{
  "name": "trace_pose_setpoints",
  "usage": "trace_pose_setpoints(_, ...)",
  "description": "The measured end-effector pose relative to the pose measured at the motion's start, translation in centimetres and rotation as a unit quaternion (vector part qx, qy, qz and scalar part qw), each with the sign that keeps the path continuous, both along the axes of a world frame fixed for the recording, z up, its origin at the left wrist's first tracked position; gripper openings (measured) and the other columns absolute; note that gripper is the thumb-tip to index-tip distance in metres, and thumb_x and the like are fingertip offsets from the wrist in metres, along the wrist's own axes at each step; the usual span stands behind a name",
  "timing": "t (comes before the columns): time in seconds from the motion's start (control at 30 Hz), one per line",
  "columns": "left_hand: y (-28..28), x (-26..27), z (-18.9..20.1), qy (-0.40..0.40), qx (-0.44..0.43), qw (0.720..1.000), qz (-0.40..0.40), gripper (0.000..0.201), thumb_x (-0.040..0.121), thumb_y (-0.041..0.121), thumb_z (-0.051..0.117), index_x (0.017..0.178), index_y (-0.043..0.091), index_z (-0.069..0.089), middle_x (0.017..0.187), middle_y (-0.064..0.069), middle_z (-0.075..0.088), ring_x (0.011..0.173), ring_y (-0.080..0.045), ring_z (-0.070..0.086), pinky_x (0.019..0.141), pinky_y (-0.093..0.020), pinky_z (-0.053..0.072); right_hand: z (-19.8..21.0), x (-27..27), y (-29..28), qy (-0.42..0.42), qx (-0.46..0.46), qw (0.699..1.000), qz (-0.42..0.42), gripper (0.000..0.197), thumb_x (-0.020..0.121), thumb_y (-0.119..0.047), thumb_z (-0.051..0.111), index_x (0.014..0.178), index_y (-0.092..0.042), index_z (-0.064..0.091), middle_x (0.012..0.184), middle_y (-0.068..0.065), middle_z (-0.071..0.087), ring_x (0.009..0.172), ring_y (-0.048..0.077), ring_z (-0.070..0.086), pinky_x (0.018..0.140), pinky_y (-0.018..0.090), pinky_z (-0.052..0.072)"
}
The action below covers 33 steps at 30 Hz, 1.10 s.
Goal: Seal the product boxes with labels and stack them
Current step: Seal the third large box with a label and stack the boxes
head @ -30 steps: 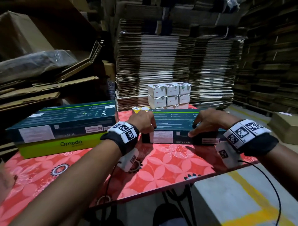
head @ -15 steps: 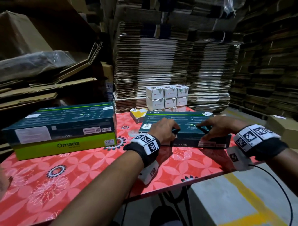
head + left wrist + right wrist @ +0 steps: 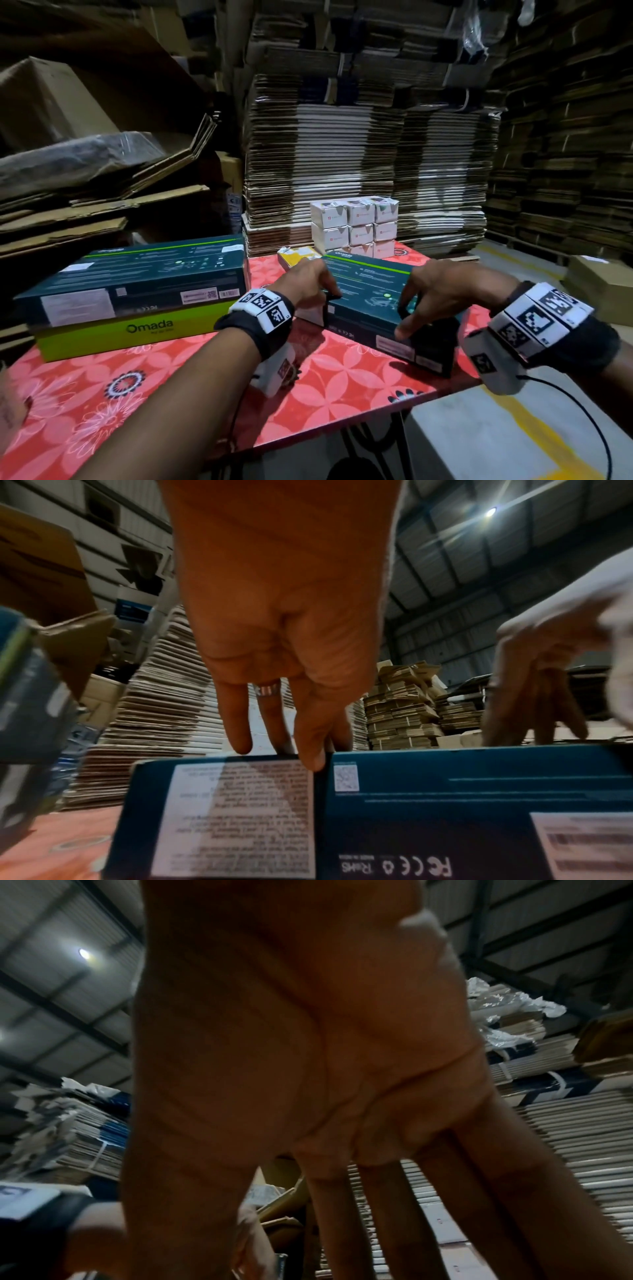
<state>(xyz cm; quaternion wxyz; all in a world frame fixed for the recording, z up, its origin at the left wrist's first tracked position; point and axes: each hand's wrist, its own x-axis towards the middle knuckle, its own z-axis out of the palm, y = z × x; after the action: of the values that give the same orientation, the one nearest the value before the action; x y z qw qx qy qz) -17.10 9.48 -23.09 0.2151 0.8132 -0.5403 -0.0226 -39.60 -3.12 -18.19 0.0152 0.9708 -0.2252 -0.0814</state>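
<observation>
A long, flat, dark teal cardboard product box (image 3: 373, 301) is lying on the red floral tablecloth (image 3: 171, 404), its long axis running from far left towards near right. The left hand (image 3: 308, 281) is gripping its far-left end; the right hand (image 3: 442, 298) is clasping the near-right end, thumb on the side. The left wrist view is showing fingertips (image 3: 310, 756) on the box's top edge, above a white label (image 3: 240, 815); the right wrist view is hiding the box.
</observation>
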Motion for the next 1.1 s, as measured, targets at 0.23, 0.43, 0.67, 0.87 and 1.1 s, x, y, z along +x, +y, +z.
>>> trace_pose_setpoints(0.23, 1.2, -1.4, -0.1, -0.023, 0.017, 1.000, -0.003, 0.034, 0.077, 0.015, 0.068, 0.106, 0.031, 0.077, 0.109, 0.000, 0.072, 0.095, -0.016, 0.068, 0.086, -0.036, 0.059, 0.9, -0.7, 0.3, -0.011, 0.054, 0.997, 0.049, 0.040, 0.086, -0.053, 0.073, 0.122, -0.038, 0.071, 0.111, -0.013, 0.075, 0.101, 0.006, 0.068, 0.091, 0.025, 0.054)
trace_pose_setpoints(0.43, 0.1, -9.4, 0.1, -0.043, 0.034, 0.995, -0.079, 0.057, 0.073, 0.067, 0.059, 0.115, 0.032, 0.072, 0.110, -0.004, 0.073, 0.099, -0.023, 0.067, 0.087, -0.039, 0.057, -0.2, -1.8, -4.8, -0.004, 0.122, 0.993, 0.005, 0.068, 0.063, -0.013, 0.055, 0.111, -0.058, 0.068, 0.117, 0.000, 0.074, 0.105, 0.027, 0.070, 0.090, 0.045, 0.059)
trace_pose_setpoints(0.67, -2.2, -13.7, -2.1, -0.098, 0.029, 0.995, 0.006, 0.084, 0.063, 0.097, 0.047, 0.085, 0.017, 0.054, 0.097, -0.010, 0.062, 0.096, -0.036, 0.060, 0.090, -0.058, 0.049, -1.2, -2.5, -7.1, -0.018, 0.104, 0.994, -0.010, 0.074, 0.076, 0.002, 0.070, 0.135, -0.041, 0.060, 0.135, -0.010, 0.059, 0.120, 0.010, 0.057, 0.091, 0.018, 0.051)
trace_pose_setpoints(0.87, -2.1, -13.6, -1.3, -0.045, 0.056, 0.997, 0.019, 0.100, 0.055, 0.091, 0.064, 0.121, 0.015, 0.062, 0.122, -0.010, 0.063, 0.115, -0.036, 0.058, 0.100, -0.059, 0.046, -1.5, -2.6, -6.4, -0.025, 0.079, 0.997, -0.004, 0.077, 0.074, -0.003, 0.074, 0.140, -0.039, 0.056, 0.128, -0.011, 0.065, 0.112, 0.008, 0.061, 0.089, 0.019, 0.051)
trace_pose_setpoints(1.1, 0.0, -12.0, 0.5, -0.025, 0.112, 0.993, 0.005, 0.096, 0.049, 0.080, 0.077, 0.126, 0.023, 0.063, 0.123, -0.003, 0.063, 0.112, -0.027, 0.061, 0.092, -0.042, 0.055, -1.2, -2.5, -3.8, -0.005, 0.038, 0.999, 0.022, 0.072, 0.077, -0.030, 0.083, 0.142, -0.044, 0.053, 0.123, -0.011, 0.068, 0.108, 0.009, 0.063, 0.090, 0.023, 0.052)
